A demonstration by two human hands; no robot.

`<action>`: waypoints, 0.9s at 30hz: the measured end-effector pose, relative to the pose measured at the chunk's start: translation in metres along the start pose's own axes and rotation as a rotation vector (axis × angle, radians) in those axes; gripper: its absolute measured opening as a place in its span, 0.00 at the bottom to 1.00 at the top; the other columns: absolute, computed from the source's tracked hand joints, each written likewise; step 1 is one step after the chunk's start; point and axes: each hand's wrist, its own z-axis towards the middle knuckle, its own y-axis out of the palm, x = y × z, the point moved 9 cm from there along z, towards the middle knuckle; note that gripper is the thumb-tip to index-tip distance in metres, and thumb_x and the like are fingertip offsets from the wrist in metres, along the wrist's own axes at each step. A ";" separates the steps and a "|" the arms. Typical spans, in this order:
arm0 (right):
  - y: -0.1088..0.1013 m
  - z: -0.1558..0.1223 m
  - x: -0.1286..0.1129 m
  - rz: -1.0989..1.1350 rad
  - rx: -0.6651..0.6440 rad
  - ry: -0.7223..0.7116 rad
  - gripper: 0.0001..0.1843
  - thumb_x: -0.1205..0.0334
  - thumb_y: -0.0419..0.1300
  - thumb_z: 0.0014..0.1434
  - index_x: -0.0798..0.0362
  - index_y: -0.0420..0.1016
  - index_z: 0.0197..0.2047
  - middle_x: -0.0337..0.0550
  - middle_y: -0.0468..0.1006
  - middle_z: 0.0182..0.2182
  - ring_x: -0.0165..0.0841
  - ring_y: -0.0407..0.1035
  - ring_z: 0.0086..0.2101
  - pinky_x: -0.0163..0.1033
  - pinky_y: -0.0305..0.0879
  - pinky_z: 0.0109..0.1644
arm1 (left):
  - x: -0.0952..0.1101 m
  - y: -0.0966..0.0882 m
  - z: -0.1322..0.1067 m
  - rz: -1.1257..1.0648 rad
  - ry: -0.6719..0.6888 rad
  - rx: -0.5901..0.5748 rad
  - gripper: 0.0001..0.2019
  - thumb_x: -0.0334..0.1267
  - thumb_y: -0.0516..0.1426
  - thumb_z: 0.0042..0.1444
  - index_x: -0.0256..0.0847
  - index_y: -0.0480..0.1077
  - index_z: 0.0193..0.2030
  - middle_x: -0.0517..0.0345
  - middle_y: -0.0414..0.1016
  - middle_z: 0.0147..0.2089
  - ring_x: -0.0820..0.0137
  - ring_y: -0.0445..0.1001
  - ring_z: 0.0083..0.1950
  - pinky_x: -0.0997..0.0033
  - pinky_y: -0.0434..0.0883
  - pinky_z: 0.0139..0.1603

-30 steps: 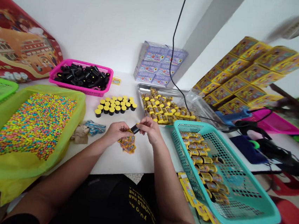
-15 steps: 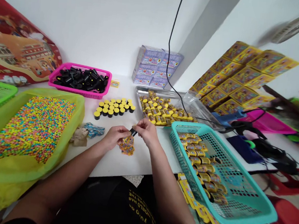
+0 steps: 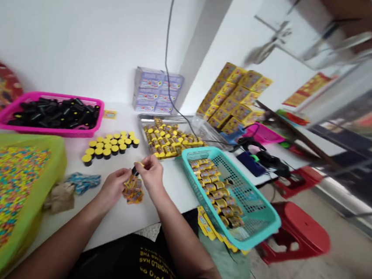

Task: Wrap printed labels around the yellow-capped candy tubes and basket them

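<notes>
**Two bare hands pinch a small black cylinder (image 3: 134, 170) above a strip of yellow printed foil (image 3: 132, 191)**

From my remote view at the head camera, I see the left hand (image 3: 113, 188) and the right hand (image 3: 151, 171) curled and closed toward each other over a white table (image 3: 121, 225). The fingertips of both meet on the cylinder, though I cannot tell which hand bears its weight. The foil strip lies crumpled just below the hands, between them.

My main worry is the grip. The cylinder is small, so a slight loosening of the fingertips could drop it, and it could then roll on the smooth tabletop. Pulling on the thin foil could crease or tear it.

Ahead of the left hand stand rows of black cups with yellow tops (image 3: 109, 148), near enough that a careless sweep could topple them. To the right of the right hand sits a teal plastic mesh basket (image 3: 250, 186) holding gold-wrapped tubes (image 3: 217, 190), and a wide elbow movement could nudge it. Beyond the hands are a pink plastic basket (image 3: 48, 130) of black cylinders and a steel tray (image 3: 140, 126) of yellow-capped tubes. Left of the left hand, multicoloured candy beads (image 3: 3, 192) fill a lime-green lined tray.
</notes>
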 end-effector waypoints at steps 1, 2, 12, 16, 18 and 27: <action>-0.001 -0.001 0.000 -0.002 0.020 -0.007 0.15 0.53 0.63 0.45 0.49 0.61 0.24 0.30 0.61 0.19 0.26 0.55 0.20 0.33 0.55 0.24 | -0.001 0.001 0.001 -0.024 -0.009 -0.011 0.19 0.47 0.70 0.38 0.36 0.71 0.29 0.61 0.72 0.26 0.74 0.69 0.25 0.73 0.67 0.29; -0.001 -0.002 -0.001 -0.013 0.039 -0.027 0.14 0.53 0.63 0.46 0.49 0.61 0.25 0.30 0.62 0.19 0.26 0.55 0.20 0.33 0.55 0.24 | -0.002 0.001 0.002 -0.052 -0.024 -0.020 0.18 0.46 0.70 0.38 0.37 0.72 0.30 0.60 0.74 0.27 0.73 0.71 0.27 0.71 0.69 0.31; -0.002 -0.004 0.008 -0.060 0.077 -0.050 0.14 0.52 0.64 0.47 0.49 0.62 0.26 0.29 0.64 0.20 0.26 0.57 0.21 0.33 0.57 0.25 | -0.008 0.006 0.002 -0.139 -0.101 -0.009 0.15 0.39 0.72 0.35 0.39 0.74 0.28 0.58 0.77 0.29 0.68 0.74 0.30 0.68 0.73 0.33; -0.003 -0.004 0.013 -0.011 0.067 -0.026 0.14 0.53 0.64 0.47 0.49 0.63 0.26 0.29 0.64 0.20 0.26 0.57 0.21 0.32 0.57 0.25 | -0.007 0.006 0.000 -0.076 -0.106 -0.011 0.16 0.35 0.72 0.31 0.38 0.75 0.29 0.59 0.76 0.28 0.69 0.74 0.29 0.69 0.72 0.33; -0.004 -0.005 0.008 -0.021 0.054 -0.066 0.14 0.53 0.64 0.47 0.49 0.64 0.26 0.30 0.64 0.21 0.26 0.57 0.21 0.32 0.56 0.25 | -0.006 0.004 0.001 -0.054 -0.096 -0.004 0.17 0.36 0.72 0.31 0.37 0.75 0.30 0.58 0.76 0.28 0.70 0.74 0.29 0.69 0.72 0.33; -0.001 -0.014 0.013 -0.003 0.061 -0.098 0.13 0.52 0.62 0.50 0.50 0.64 0.28 0.32 0.65 0.23 0.26 0.59 0.22 0.33 0.60 0.27 | -0.009 0.004 0.003 -0.061 -0.035 -0.025 0.17 0.43 0.71 0.35 0.38 0.69 0.25 0.59 0.72 0.27 0.70 0.72 0.29 0.68 0.70 0.34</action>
